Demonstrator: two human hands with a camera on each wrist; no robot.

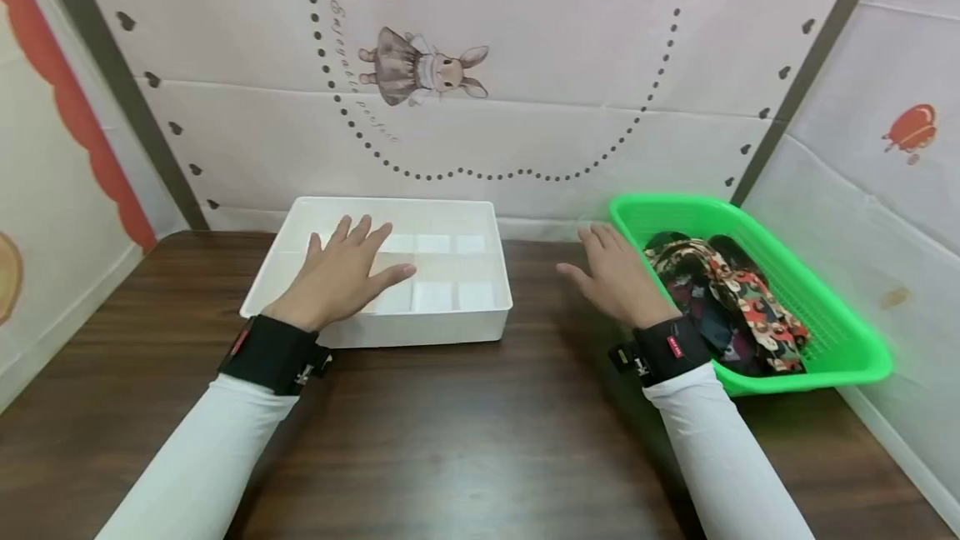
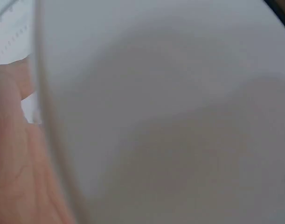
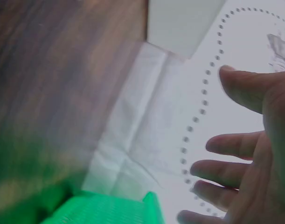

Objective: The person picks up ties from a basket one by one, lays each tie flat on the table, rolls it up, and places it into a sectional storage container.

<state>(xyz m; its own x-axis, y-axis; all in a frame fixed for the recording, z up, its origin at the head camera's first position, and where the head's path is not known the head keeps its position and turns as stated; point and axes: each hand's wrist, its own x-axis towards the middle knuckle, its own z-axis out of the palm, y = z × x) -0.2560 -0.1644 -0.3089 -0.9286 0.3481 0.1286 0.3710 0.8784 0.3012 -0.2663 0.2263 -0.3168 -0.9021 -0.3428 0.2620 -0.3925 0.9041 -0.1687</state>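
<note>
A white divided box (image 1: pixel 431 328) stands at the back left of the table. My left hand (image 1: pixel 335 277), fingers spread and thumb out, is over its left half and hides part of the compartments. In the left wrist view the box wall (image 2: pixel 179 93) fills most of the picture beside the hand (image 2: pixel 14 154). My right hand (image 1: pixel 618 277) is at the left rim of a green basket (image 1: pixel 840 340), fingers extended and holding nothing. Folded patterned cloth items (image 1: pixel 731 298), dark with red and cream prints, lie inside the basket. The right wrist view shows the hand (image 3: pixel 249 154) with fingers apart.
The dark wooden table (image 1: pixel 450 440) carries both containers. Behind it hangs a white printed cloth wall (image 1: pixel 525 40) with a rabbit picture, close at the back of the box. Another white cloth wall (image 1: pixel 862 215) stands along the basket's right side.
</note>
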